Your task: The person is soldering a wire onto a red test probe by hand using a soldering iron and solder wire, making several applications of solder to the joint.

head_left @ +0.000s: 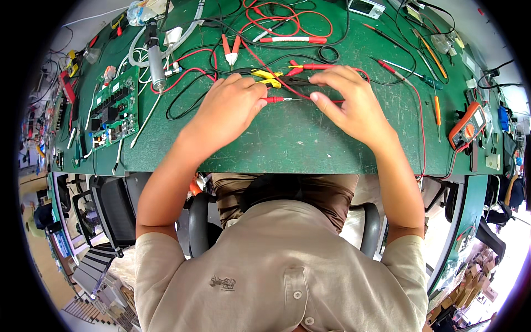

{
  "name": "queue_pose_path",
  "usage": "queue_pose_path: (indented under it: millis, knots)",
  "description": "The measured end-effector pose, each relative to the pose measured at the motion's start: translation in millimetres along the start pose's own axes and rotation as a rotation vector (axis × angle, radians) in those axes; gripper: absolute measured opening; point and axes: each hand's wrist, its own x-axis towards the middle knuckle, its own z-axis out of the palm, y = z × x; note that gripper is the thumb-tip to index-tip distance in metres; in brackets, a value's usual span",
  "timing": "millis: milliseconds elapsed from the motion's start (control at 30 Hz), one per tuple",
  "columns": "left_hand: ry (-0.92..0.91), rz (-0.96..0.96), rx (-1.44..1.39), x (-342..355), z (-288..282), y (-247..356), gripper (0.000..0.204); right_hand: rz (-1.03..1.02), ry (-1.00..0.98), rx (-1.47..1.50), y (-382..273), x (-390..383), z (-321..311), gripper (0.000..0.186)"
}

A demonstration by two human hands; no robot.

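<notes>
My left hand (229,108) is closed, its thumb and fingers pinched on a red test probe (275,99) with a bare metal tip pointing right. Opposite it, my right hand (354,105) has its thumb and index finger apart, with the thumb close to that tip. Between the hands lie pliers with yellow handles (266,78) and dark jaws that reach toward my right index finger. Just beyond is a red test lead (318,67), partly covered by my right fingers. Whether the curled fingers of my right hand touch a wire underneath cannot be seen.
On the green table (265,149), a circuit board (115,108) and a grey cylindrical tool (156,63) are at left. Red-handled cutters (230,52) and tangled leads lie beyond my hands. An orange multimeter (469,127) and several screwdrivers are at right.
</notes>
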Motion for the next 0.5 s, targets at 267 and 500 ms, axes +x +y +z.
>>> queue_pose_path:
  millis: [267,500]
  knots:
    - [0.078,0.049,-0.422,18,-28,-13,0.015,0.282,0.142,0.75,3,11,22,0.018]
    - [0.115,0.032,-0.511,21,-13,-9,0.014,0.382,0.223,0.854,5,4,25,0.012]
